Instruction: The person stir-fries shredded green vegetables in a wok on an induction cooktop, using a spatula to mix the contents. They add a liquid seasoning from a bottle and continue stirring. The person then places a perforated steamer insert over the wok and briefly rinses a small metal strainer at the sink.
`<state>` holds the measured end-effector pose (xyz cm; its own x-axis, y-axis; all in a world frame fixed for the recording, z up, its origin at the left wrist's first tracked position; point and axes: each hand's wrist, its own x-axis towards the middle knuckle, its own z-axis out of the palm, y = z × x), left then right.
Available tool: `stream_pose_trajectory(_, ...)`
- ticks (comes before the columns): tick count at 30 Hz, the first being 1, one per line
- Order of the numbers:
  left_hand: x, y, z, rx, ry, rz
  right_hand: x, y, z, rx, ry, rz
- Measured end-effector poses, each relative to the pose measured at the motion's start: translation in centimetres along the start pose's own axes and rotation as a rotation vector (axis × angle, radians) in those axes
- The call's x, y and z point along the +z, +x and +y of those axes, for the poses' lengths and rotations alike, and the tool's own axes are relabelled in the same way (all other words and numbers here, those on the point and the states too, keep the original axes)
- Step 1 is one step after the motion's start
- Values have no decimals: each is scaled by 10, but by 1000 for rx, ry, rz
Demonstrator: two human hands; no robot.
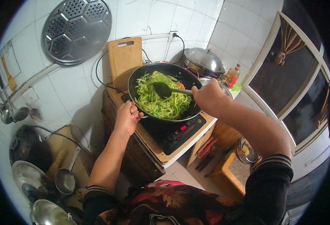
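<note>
A dark wok (191, 111) sits on a black induction cooktop (167, 137) whose display glows red. Shredded green vegetable (165, 108) fills much of the wok, with a piece of something orange (180, 86) at its right side. My left hand (128, 116) grips the wok's handle at the near left rim. In my right hand (210, 94) is the handle of a spatula (162, 89); its dark blade rests on the vegetable shreds. My fingers hide part of both handles.
A wooden cutting board (125, 59) leans on the tiled wall behind the wok. To the right stand a lidded metal pot (204, 60) and an oil bottle (233, 73). A power cord (97, 70) runs left of the board. Metal pans (65, 180) lie lower left.
</note>
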<state>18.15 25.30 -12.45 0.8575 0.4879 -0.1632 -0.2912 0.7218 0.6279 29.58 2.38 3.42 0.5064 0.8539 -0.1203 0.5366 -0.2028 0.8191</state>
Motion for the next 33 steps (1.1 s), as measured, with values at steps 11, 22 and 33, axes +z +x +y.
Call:
stream_pose_trajectory(11,5,3,0,38,46,-67,31,-16,36,185,167,-150)
stream_pose_trajectory(22,13,-2,-2,59,35,7,-15,-77,33,-179,-162,254)
stream_pose_trajectory(33,10,-2,-1,37,12,-49,-12,41,-6,-34,-32,-49)
